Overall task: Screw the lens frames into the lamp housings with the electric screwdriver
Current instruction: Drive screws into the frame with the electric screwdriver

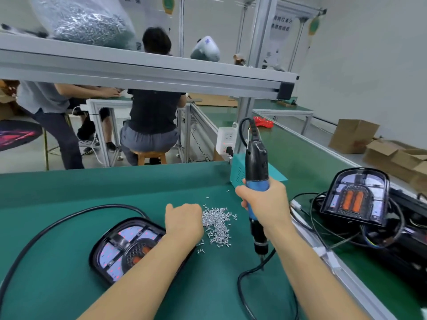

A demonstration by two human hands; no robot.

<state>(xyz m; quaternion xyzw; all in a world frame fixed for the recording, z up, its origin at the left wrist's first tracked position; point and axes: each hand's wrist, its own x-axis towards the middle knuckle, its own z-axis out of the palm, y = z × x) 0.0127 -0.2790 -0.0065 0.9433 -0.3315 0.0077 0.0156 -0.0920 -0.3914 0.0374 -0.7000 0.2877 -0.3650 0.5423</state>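
green matting covers the bench [69,192], and a heap of small silver screws [218,224] lies near its middle. the left hand [183,221] rests at the left edge of that heap, seen from the back, knuckles up and fingers curled under into the screws; whether it pinches a screw i cannot tell, as the fingertips are hidden. the right hand [265,202] is wrapped tight round the blue grip of the electric screwdriver [257,195], which stands nearly upright, black top uppermost, bit pointing down above the bench just right of the screws. its black cable [245,285] loops over the mat below.

one lamp housing [126,249] lies flat on the bench at lower left, partly under the left forearm, its lens frame [120,239] showing dark ribs over a pale panel. a black cord [57,225] curves round its far side. a second lamp housing [357,197] sits tilted up at the right, among tangled black wires [323,229]. a teal box [239,172] stands behind the screwdriver. two people [152,116] sit at another bench beyond.
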